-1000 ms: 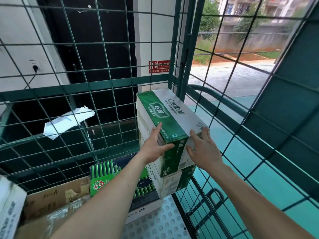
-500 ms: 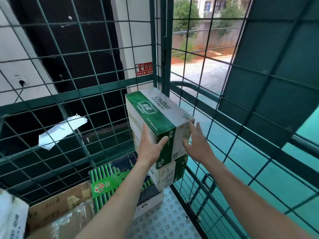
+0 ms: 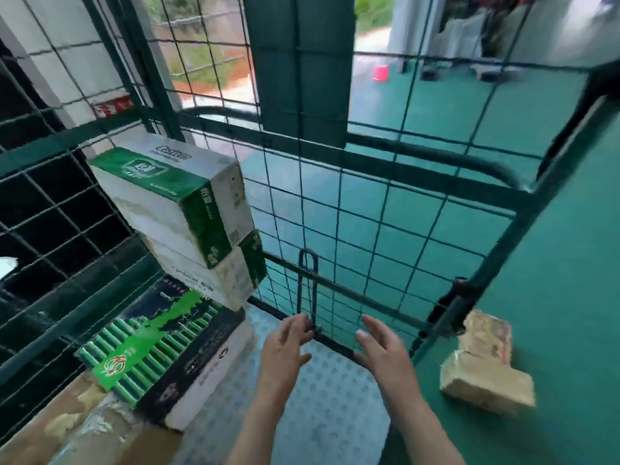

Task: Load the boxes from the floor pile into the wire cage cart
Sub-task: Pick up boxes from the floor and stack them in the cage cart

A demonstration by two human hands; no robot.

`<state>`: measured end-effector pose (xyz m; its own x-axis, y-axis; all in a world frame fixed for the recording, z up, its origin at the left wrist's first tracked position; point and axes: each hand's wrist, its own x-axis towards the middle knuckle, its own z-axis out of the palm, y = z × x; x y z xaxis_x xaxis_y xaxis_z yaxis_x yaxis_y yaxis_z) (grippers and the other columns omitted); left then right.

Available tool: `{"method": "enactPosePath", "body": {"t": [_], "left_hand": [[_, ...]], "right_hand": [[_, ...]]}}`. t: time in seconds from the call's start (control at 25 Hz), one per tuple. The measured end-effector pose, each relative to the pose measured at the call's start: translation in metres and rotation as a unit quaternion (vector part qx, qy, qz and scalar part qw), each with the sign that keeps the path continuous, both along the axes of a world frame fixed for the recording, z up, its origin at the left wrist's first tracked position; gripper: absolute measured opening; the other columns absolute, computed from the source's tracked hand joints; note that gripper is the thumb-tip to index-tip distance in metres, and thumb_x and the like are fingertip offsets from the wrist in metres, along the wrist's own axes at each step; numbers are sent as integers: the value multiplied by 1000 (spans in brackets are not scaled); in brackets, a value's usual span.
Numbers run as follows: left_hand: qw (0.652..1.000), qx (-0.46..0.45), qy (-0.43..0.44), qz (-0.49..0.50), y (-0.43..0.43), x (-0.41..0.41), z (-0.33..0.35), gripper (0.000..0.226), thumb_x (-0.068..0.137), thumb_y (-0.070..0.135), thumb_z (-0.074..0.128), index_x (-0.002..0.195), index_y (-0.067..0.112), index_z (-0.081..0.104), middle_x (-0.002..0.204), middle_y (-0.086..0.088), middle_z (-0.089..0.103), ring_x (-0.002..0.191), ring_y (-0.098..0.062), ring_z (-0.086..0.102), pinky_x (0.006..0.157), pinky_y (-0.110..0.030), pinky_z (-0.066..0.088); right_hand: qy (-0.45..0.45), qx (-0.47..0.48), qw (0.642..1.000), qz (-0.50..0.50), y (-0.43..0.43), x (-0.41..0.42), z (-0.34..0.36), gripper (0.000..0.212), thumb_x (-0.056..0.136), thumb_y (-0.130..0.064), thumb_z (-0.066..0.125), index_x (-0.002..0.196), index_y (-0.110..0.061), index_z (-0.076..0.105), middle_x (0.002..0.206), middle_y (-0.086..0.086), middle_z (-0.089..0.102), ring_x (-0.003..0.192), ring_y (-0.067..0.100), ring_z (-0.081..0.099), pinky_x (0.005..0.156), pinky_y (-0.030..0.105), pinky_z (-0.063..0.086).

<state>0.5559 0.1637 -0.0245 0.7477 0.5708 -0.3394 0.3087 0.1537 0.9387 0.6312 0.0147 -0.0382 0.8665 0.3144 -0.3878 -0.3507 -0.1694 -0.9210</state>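
Empty L hand [image 3: 284, 349], R hand [image 3: 382, 351] over cart deck [image 3: 322, 421]

Warehouse loading area; wire cage cart [image 3: 402, 160], stacked cartons [image 3: 167, 186].

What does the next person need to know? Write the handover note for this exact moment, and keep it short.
Left hand: open, empty, over the cart's perforated floor.
Right hand: open, empty, beside it.
Done: a Cestbon box sits on a second like box in the cage corner. Next to them are a bamboo-print box and brown cardboard.
Left: the floor pile is out of view. Two tan blocks lie outside the cage, too blurred to identify. The next step is probably to fetch another box.
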Motion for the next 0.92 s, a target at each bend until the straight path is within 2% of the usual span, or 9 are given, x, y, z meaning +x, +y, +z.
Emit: {"method": "enactPosePath", "body": {"t": [0.16,0.36,0.44,0.52,0.68,0.92], "left_hand": [[992,2,-37,-121,-82,-15,8,26,97,47,53,109,30,69,112,10,74,105,-6,70,95,-43,58],[959,-20,-73,-274,-207,-36,25,22,104,37,50,106,29,70,109,13,74,104,-3,70,89,-36,58],[937,-33,-88,-337,-264,-42,37,22,105,32,49,104,26,71,102,15,76,99,-3,71,82,-31,59],[917,-43,-84,-387,-311,-46,42,24,105,32,49,106,23,71,106,10,76,102,-8,71,82,-31,58],[877,-63,-68,-471,-403,-62,45,25,103,34,53,109,19,71,116,-2,73,110,-19,70,95,-48,57],[810,-55,-53,-581,-538,-111,44,26,103,39,50,108,24,70,115,5,73,106,-9,71,92,-43,58]], "right_hand": [[-18,7,993,-116,-102,-54,12,27,101,-20,60,127,-28,60,130,-13,60,115,2,59,103,38,52],[-34,23,959,-281,-224,-131,30,26,101,-14,58,126,-18,63,125,-9,67,114,6,63,103,41,53],[-46,30,934,-352,-275,-164,37,26,101,-12,58,127,-16,62,124,-10,67,112,3,63,102,39,54],[-54,33,913,-402,-316,-192,41,26,102,-13,57,127,-17,61,124,-12,65,116,4,62,102,39,54],[-49,42,867,-493,-391,-242,39,24,101,-20,60,124,-20,64,126,-10,65,119,8,62,100,38,55],[-41,59,793,-604,-509,-314,27,25,100,-27,60,123,-19,67,125,-5,67,119,13,63,102,42,54]]}}
